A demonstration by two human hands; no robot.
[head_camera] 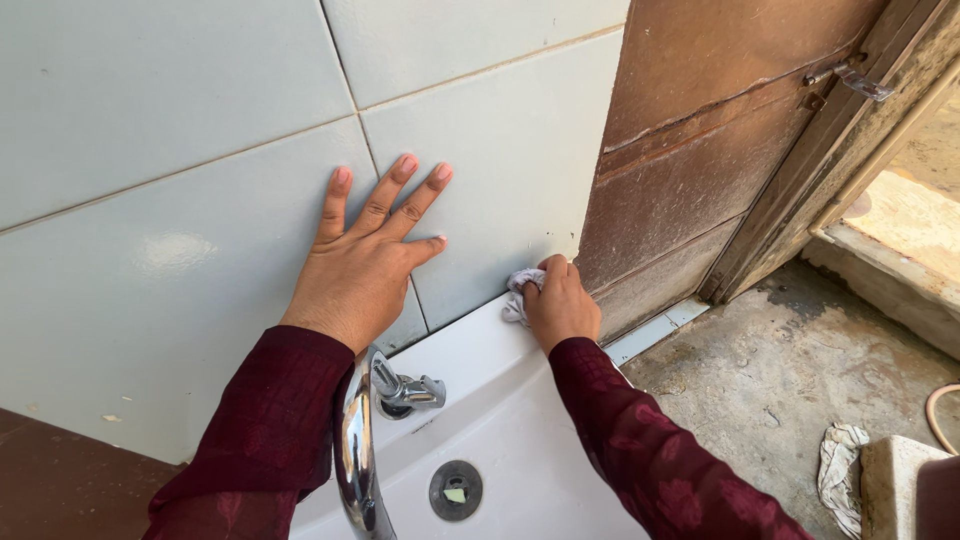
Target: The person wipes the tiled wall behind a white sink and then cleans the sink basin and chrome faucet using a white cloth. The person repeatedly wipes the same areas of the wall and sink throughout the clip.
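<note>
My left hand [362,262] lies flat against the pale tiled wall [150,150], fingers spread, holding nothing. My right hand [560,305] grips a small crumpled grey cloth [519,295] and presses it where the white sink [520,410] meets the wall, near the sink's far corner. Both arms wear dark red patterned sleeves. A chrome tap [358,450] with a side lever rises between my arms, below my left wrist. The sink's drain [456,490] sits near the bottom of the view.
A rusty brown metal door [700,150] stands open to the right of the tiles, with a latch [850,80] near its top. A rough concrete floor [780,370] lies beside the sink, with a crumpled rag [840,465] and a pale block [895,485] on it.
</note>
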